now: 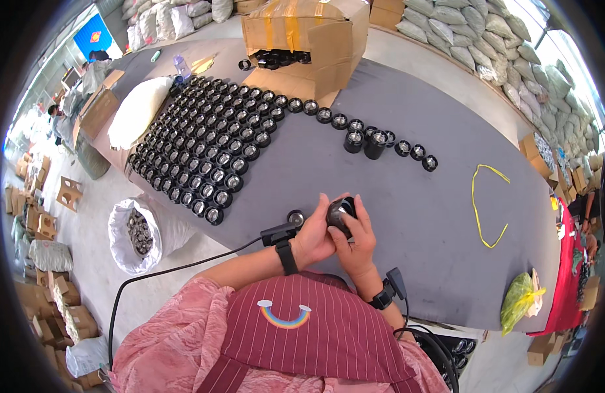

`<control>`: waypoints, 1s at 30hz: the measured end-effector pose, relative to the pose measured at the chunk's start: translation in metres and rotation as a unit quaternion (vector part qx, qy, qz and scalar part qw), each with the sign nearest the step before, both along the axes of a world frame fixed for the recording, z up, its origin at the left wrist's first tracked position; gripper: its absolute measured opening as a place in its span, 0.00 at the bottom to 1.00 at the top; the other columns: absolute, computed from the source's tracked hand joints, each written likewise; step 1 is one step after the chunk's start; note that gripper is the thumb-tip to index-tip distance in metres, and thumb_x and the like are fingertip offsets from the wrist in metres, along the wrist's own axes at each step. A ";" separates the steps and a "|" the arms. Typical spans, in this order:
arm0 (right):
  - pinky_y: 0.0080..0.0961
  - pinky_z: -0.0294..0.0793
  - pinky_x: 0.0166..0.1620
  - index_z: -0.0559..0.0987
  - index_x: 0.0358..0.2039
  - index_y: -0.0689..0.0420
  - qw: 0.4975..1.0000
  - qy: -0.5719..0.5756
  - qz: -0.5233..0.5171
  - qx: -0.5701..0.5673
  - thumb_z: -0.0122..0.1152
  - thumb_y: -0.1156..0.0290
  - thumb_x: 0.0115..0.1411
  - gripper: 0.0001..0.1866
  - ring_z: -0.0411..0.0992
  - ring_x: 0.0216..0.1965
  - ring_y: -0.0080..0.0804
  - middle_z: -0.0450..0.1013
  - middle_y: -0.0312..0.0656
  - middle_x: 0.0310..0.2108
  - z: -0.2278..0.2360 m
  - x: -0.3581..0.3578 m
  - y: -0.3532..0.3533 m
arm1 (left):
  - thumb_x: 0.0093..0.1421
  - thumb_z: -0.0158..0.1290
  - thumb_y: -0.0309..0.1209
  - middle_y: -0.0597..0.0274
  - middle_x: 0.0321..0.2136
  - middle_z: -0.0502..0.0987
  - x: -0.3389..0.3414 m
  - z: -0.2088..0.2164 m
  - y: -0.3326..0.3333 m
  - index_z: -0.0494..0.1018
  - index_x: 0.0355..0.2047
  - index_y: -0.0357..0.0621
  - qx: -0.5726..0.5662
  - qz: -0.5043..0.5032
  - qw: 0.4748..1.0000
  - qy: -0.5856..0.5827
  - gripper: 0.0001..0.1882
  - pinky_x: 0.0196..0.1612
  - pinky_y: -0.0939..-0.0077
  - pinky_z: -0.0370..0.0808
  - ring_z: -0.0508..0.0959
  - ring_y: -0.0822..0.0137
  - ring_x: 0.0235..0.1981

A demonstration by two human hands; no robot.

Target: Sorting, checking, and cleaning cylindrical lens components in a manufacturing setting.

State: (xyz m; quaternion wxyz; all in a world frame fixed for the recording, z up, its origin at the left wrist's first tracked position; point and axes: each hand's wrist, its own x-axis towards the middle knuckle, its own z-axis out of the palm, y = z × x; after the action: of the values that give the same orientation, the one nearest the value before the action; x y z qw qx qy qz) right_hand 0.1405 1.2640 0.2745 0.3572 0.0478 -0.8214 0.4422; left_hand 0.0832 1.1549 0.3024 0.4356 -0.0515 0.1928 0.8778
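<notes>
Viewed remotely, my left grip (pixel 315 237) and right grip (pixel 357 243) jointly hold one round black part (pixel 338 217), enclosed between them over the near side of the grey desk (pixel 407 216). Both are narrowed about it (its inside I cannot tell from here). Just left of the left grip lies a lone black cup (pixel 296 218). Farther left and beyond both grips I observe rows of black cups (pixel 196 164); a cardboard carton (pixel 270 33) stands well beyond, and a yellow strap (pixel 473 196) curves well to the right.
</notes>
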 end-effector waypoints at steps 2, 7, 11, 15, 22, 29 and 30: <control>0.44 0.67 0.58 0.77 0.40 0.62 0.997 -0.006 0.000 -0.077 0.72 0.72 0.49 0.19 0.65 0.59 0.58 0.65 0.61 0.58 -0.002 0.002 -0.002 | 0.71 0.29 0.52 0.57 0.54 0.69 -0.004 -0.014 0.003 0.64 0.58 0.45 -0.040 -0.041 0.998 -0.041 0.28 0.63 0.59 0.66 0.69 0.58 0.57; 0.38 0.69 0.56 0.76 0.32 0.60 0.998 0.006 -0.030 -0.052 0.71 0.72 0.49 0.12 0.68 0.57 0.54 0.64 0.66 0.58 -0.008 0.010 0.005 | 0.72 0.34 0.48 0.57 0.48 0.75 -0.010 -0.053 0.009 0.70 0.51 0.44 -0.015 -0.065 0.996 -0.060 0.24 0.59 0.61 0.70 0.74 0.58 0.51; 0.38 0.69 0.56 0.76 0.30 0.59 0.997 0.034 -0.058 -0.048 0.72 0.73 0.48 0.12 0.69 0.56 0.53 0.64 0.66 0.59 -0.017 0.017 0.011 | 0.71 0.40 0.42 0.63 0.35 0.76 -0.011 -0.078 0.023 0.71 0.42 0.42 -0.090 -0.051 0.991 -0.086 0.18 0.50 0.64 0.76 0.77 0.65 0.40; 0.38 0.69 0.56 0.75 0.32 0.60 0.994 0.014 -0.104 0.014 0.73 0.72 0.47 0.15 0.68 0.57 0.52 0.63 0.65 0.59 -0.031 0.027 0.029 | 0.67 0.48 0.40 0.60 0.35 0.77 -0.014 -0.128 0.033 0.71 0.41 0.41 -0.289 -0.139 0.940 0.116 0.14 0.41 0.61 0.78 0.78 0.60 0.37; 0.41 0.68 0.57 0.66 0.54 0.61 0.990 0.008 -0.135 0.025 0.75 0.69 0.46 0.37 0.65 0.59 0.53 0.62 0.60 0.58 -0.028 0.051 0.033 | 0.57 0.55 0.32 0.47 0.47 0.71 -0.030 -0.245 0.034 0.70 0.43 0.38 -0.439 -0.183 0.513 0.714 0.16 0.49 0.56 0.73 0.73 0.48 0.48; 0.42 0.64 0.61 0.60 0.61 0.64 0.990 0.030 -0.124 0.068 0.74 0.72 0.46 0.44 0.62 0.60 0.53 0.61 0.59 0.59 -0.020 0.061 0.031 | 0.61 0.52 0.36 0.48 0.52 0.70 -0.024 -0.231 0.032 0.65 0.56 0.40 -0.446 -0.144 0.376 0.799 0.24 0.52 0.56 0.72 0.72 0.51 0.51; 0.42 0.63 0.61 0.60 0.61 0.64 0.991 0.036 -0.115 0.063 0.73 0.73 0.46 0.43 0.62 0.61 0.53 0.61 0.59 0.59 -0.021 0.061 0.031 | 0.63 0.50 0.38 0.50 0.51 0.72 -0.028 -0.231 0.038 0.64 0.58 0.41 -0.435 -0.135 0.456 0.764 0.25 0.51 0.57 0.73 0.74 0.54 0.50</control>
State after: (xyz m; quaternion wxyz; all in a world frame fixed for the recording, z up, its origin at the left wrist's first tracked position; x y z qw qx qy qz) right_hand 0.2015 1.2955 0.2537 0.4313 -0.0081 -0.8341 0.3437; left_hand 0.0556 1.1925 0.0710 0.1471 0.4840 0.8096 0.2976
